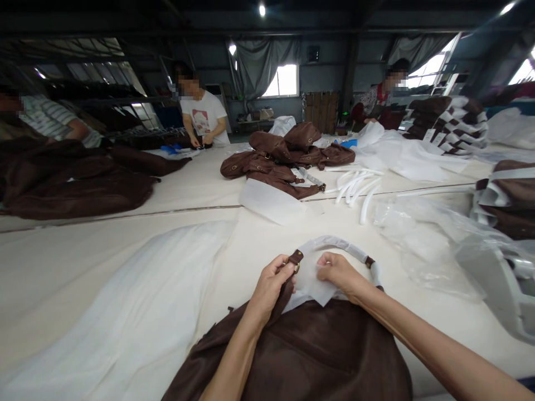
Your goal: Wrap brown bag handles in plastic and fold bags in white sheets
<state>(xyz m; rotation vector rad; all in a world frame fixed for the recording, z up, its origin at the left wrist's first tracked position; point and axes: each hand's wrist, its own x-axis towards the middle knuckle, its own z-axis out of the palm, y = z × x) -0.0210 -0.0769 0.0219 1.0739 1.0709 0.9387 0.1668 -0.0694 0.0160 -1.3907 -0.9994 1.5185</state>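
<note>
A large dark brown bag (326, 351) lies on the pale table just in front of me. Its handle (338, 243), wrapped in white material, arches up beyond the bag's top edge. My left hand (273, 284) is closed around the brown strap by the brass ring and leather tab at the handle's left end. Inside the handle's arch, my right hand (336, 271) pinches a thin white sheet (320, 288), which hangs down to the bag's top edge.
Brown bags (284, 153) lie heaped at the table's middle, beside white tubes (355, 184). Clear plastic (426, 239) and a grey-white tape dispenser (497, 278) stand right. White sheeting (125, 301) and more brown bags (79, 178) are left. Several people are beyond.
</note>
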